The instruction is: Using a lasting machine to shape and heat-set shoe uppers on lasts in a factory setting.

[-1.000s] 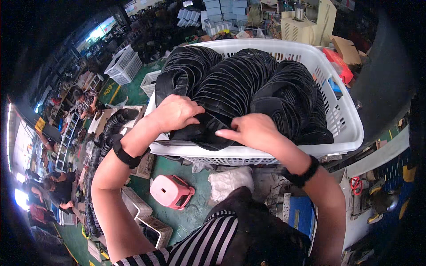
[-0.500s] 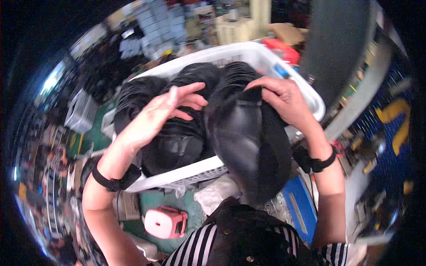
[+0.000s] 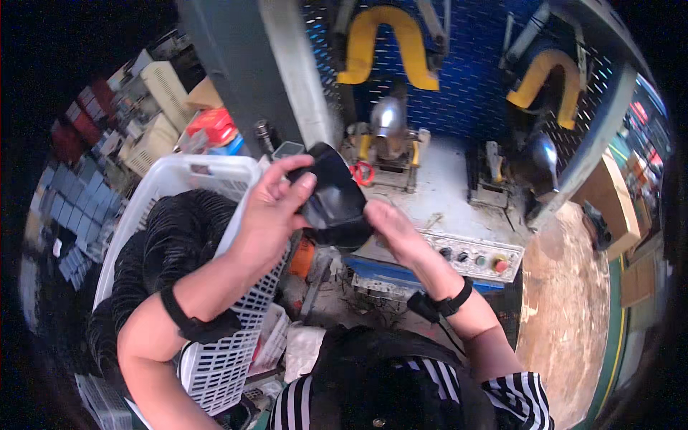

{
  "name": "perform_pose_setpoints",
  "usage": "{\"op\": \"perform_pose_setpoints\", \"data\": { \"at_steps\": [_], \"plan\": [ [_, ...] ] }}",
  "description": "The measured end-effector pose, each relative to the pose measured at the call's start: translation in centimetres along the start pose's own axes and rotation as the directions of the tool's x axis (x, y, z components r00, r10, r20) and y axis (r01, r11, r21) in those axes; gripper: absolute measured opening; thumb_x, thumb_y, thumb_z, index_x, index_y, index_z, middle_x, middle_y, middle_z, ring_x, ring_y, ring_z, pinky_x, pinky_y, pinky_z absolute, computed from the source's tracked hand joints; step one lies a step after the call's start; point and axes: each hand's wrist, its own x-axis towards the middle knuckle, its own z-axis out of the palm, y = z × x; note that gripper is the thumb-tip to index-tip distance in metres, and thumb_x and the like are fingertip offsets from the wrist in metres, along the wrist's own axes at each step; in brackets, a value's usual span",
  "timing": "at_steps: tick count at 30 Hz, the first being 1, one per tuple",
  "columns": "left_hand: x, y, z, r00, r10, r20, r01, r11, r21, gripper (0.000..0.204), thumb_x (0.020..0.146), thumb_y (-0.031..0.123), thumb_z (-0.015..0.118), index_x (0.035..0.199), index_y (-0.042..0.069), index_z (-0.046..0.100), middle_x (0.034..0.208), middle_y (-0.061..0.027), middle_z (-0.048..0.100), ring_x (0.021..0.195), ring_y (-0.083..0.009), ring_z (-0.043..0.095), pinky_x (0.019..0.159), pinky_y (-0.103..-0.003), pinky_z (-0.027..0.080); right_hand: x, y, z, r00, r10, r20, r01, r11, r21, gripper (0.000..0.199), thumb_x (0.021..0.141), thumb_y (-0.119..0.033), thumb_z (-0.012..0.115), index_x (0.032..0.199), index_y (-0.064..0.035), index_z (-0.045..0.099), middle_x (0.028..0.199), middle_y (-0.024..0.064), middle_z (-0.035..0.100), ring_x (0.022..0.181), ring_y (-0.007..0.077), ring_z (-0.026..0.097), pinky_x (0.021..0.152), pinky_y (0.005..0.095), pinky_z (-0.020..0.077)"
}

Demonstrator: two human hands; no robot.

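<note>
A smooth, faintly glossy black molded piece (image 3: 333, 201), curved like a shallow cup, is held up between the hands, just right of the basket and in front of the machine's worktop. The left hand (image 3: 269, 211) has its fingers bent, thumb and fingers closed on the piece's left edge; the right hand (image 3: 395, 231) meets its right edge with fingers fairly straight, and blur hides whether they pinch it. Ribbed stacks of matte black pieces (image 3: 175, 236) fill a white slatted plastic basket (image 3: 228, 369), partly covered by the left forearm. Beyond the held piece are red-handled scissors (image 3: 363, 173), a polished metal dome (image 3: 388, 118), yellow U-shaped arms (image 3: 388, 36) and a blue perforated panel (image 3: 469, 93). A button-studded control box (image 3: 469, 259) borders the scuffed white worktop (image 3: 459, 197).
</note>
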Motion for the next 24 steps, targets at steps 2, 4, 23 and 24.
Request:
{"op": "perform_pose_setpoints", "data": {
  "at_steps": [2,4,23,24],
  "plan": [
    [0.5,-2.5,1.8,0.984,-0.151,0.090,0.138,0.981,0.137,0.032,0.092,0.021,0.053,0.121,0.010,0.048,0.086,-0.0029,0.062,0.078,-0.0121,0.062,0.067,-0.029,0.054,-2.4,-1.4,-0.5,0.994,0.084,0.064,-0.101,0.926,0.364,0.022,0.092,-0.015,0.054,0.110,-0.0028,0.057,0.098,0.0013,0.063,0.088,0.0089,0.057,0.081,0.0251,0.0450],
    [2.3,-1.9,2.0,0.886,-0.424,0.190,0.202,0.720,0.664,0.033,0.092,0.024,0.054,0.122,0.009,0.050,0.071,-0.0020,0.062,0.070,-0.0112,0.062,0.062,-0.026,0.052,-3.2,-1.7,-3.9,0.983,0.137,0.124,-0.174,0.911,0.374,0.023,0.091,-0.013,0.055,0.111,-0.0016,0.056,0.100,0.0014,0.063,0.089,0.0080,0.057,0.082,0.0247,0.0451],
    [18.8,-4.1,3.4,0.996,0.063,-0.070,-0.064,0.998,-0.013,0.025,0.088,0.030,0.061,0.079,0.007,0.059,0.065,0.0047,0.053,0.053,-0.0029,0.043,0.048,-0.021,0.034,10.2,-4.8,-12.6,0.990,0.004,-0.141,0.033,0.965,0.260,0.019,0.084,-0.013,0.065,0.097,-0.0011,0.060,0.087,0.0027,0.065,0.076,0.0087,0.060,0.071,0.0230,0.0479],
    [20.6,-5.1,3.4,0.997,0.063,-0.041,-0.066,0.995,-0.069,0.025,0.087,0.030,0.061,0.080,0.006,0.059,0.065,0.0041,0.053,0.051,-0.0035,0.042,0.046,-0.022,0.033,11.1,-4.6,-13.0,0.976,-0.025,-0.215,0.092,0.946,0.312,0.018,0.084,-0.014,0.065,0.096,-0.0015,0.060,0.086,0.0027,0.065,0.074,0.0087,0.060,0.070,0.0226,0.0478]
  ]
}}
